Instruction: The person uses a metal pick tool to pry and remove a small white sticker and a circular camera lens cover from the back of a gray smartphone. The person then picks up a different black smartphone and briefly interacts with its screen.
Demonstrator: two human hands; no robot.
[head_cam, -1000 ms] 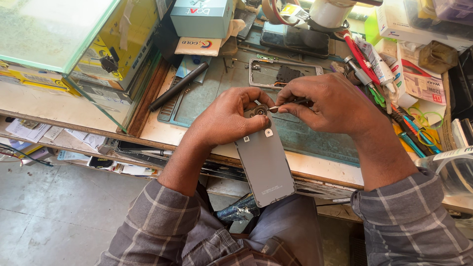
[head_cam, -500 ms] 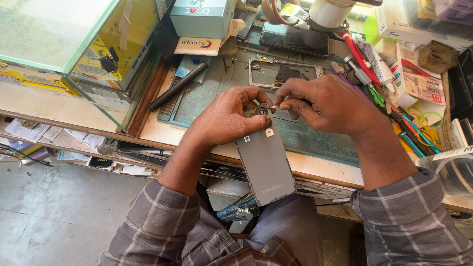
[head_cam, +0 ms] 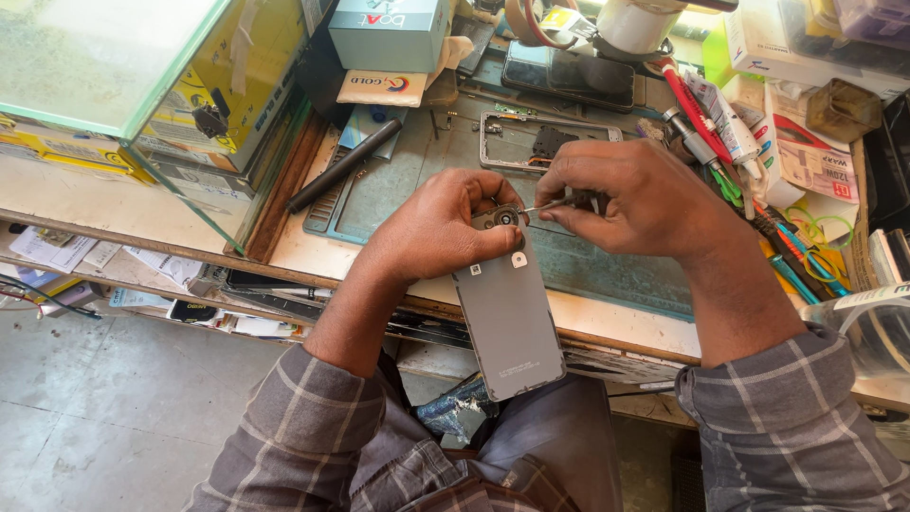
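Left hand [head_cam: 438, 228] pinches the thin, slippery grey phone back [head_cam: 507, 318] at twelve o'clock, right hand [head_cam: 635, 199] nipping a fine screwdriver [head_cam: 559, 202].

Free: teal mat [head_cam: 607, 270] lying bare below the right hand [head_cam: 635, 204] | Blocking right: tool pile [head_cam: 739, 161] crowding the bench [head_cam: 95, 204] edge | Blocking left: glass case [head_cam: 142, 85], black pen [head_cam: 346, 163] | Far side: phone frame [head_cam: 540, 142] lying, seemingly clear of fingers

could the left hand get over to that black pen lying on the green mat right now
Probably not freely: the left hand is gripping the grey phone back. The black pen lies nearby, nothing between.
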